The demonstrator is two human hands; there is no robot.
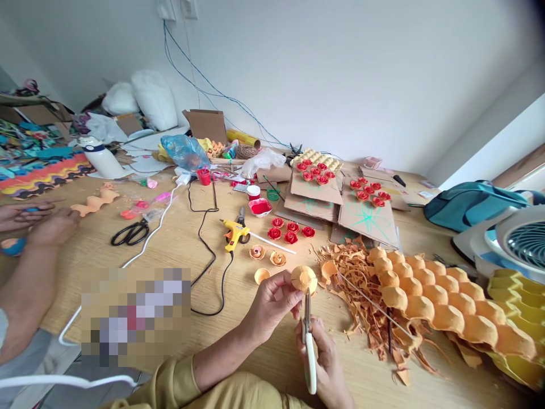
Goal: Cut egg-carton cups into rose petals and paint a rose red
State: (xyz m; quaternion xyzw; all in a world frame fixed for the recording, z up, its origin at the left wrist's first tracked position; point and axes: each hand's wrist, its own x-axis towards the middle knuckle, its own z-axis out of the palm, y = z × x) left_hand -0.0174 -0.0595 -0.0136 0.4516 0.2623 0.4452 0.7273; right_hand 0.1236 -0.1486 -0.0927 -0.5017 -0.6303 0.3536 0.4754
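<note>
Between the fingertips of my left hand [269, 304] is an orange egg-carton cup [303, 278], its domed side facing me. My right hand [324, 363] grips white-handled scissors [310, 346], whose blades reach up to the cup's lower edge. How far the blades are parted is hard to make out. Just beyond my left hand lies a loose orange cup [261, 276]. Two curled, partly red paper roses [278, 259] sit behind it, with several red roses [292, 227] farther back.
Orange scraps [366, 295] heap beside an orange egg tray [430, 295] on the right. A yellow glue gun [234, 233], black scissors [130, 232] and cords lie left of centre. Red roses stand on cardboard [368, 221]. Another person's hands [51, 224] work at far left.
</note>
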